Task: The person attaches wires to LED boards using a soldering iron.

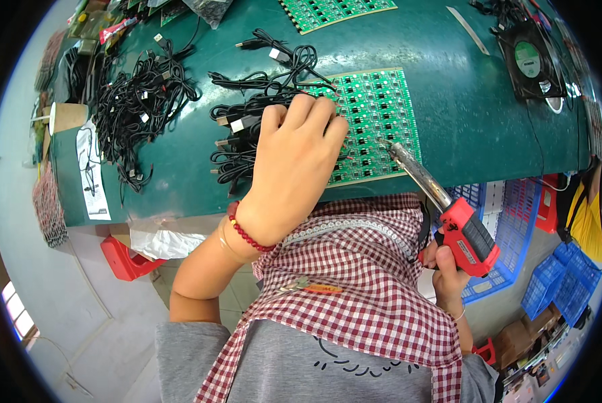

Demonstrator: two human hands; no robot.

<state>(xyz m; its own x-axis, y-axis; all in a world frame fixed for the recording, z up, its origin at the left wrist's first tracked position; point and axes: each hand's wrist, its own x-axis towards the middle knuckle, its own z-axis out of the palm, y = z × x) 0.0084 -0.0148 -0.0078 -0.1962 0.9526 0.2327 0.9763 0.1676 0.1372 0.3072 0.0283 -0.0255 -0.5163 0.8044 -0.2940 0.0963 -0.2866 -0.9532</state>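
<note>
A green circuit board panel (381, 101) with rows of small parts lies on the table before me. My left hand (294, 144) rests over its left side, fingers curled down and closed; what they pinch is hidden beneath them. Bundled black cables (237, 161) with plugs reach under that hand from the left, and small red wire ends show by the fingers. In my right hand (445, 269) is a soldering iron (472, 235) with a red and black handle. Its metal tip points up and left, at the board's lower right part.
A heap of black cables (143, 101) lies on the left of the green table (462, 127). Another board panel (334, 12) is at the far edge. A black fan (532, 60) stands at the right. Blue crates (563, 275) and a red stool (128, 258) are below.
</note>
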